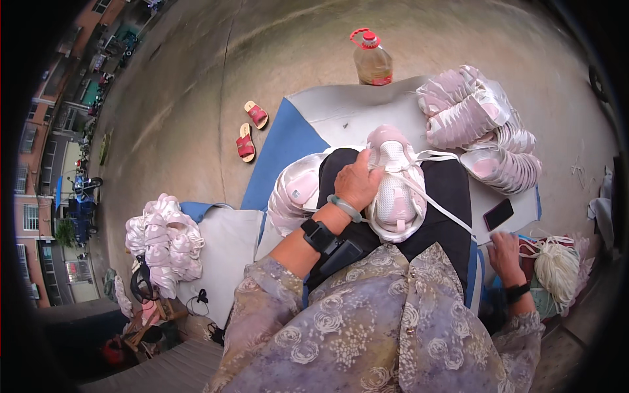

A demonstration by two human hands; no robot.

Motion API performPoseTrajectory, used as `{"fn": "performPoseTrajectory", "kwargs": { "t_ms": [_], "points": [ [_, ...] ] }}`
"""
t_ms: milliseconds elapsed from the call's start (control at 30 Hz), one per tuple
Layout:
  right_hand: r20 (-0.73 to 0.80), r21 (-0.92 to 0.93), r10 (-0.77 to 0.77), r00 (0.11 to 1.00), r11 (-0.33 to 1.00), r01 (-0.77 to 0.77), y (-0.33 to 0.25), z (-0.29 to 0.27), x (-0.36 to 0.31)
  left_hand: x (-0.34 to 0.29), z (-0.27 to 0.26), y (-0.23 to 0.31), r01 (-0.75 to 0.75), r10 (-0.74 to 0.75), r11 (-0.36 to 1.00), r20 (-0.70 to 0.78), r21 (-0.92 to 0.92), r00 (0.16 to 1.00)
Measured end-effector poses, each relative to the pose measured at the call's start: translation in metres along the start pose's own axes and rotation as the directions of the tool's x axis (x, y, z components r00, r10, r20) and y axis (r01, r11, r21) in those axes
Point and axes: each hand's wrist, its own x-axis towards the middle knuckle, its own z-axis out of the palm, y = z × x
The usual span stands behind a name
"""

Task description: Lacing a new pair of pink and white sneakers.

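Observation:
A pink and white shoe upper (397, 208) lies lengthwise across my lap. My left hand (357, 182) is closed on its left edge, with the thumb over the lacing area. From there a white shoelace (440, 208) stretches tautly down to the right, over my dark trousers. My right hand (506, 259) is out at the far end of that lace, fingers closed round it; the grip itself is small and partly hidden. A second, looser stretch of lace (438, 155) curls off the upper's right side.
Stacked pink uppers (468, 114) lie at the far right, more uppers (295, 190) left of my knee. A phone (498, 215) and a white lace bundle (558, 272) are near my right hand. Further off are an oil jug (373, 62), red sandals (246, 144) and a heap of uppers (164, 242).

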Motion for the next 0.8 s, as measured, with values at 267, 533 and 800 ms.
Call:
{"fn": "performPoseTrajectory", "kwargs": {
  "t_ms": [267,533,800],
  "points": [
    [-0.234,0.35,-0.169,0.957,0.904,0.246,-0.109,-0.017,0.145,0.023,0.015,0.0,0.217,-0.292,0.539,0.061,-0.814,0.954],
    [-0.136,0.498,-0.099,0.986,0.854,0.155,-0.118,0.001,0.154,0.037,-0.043,-0.016,0.47,-0.071,0.549,0.523,-0.691,0.85],
    [0.009,0.648,-0.07,0.998,0.76,0.047,-0.125,-0.005,0.158,0.043,-0.032,-0.011,0.098,0.006,0.977,0.48,-0.192,0.877]
  ]
}}
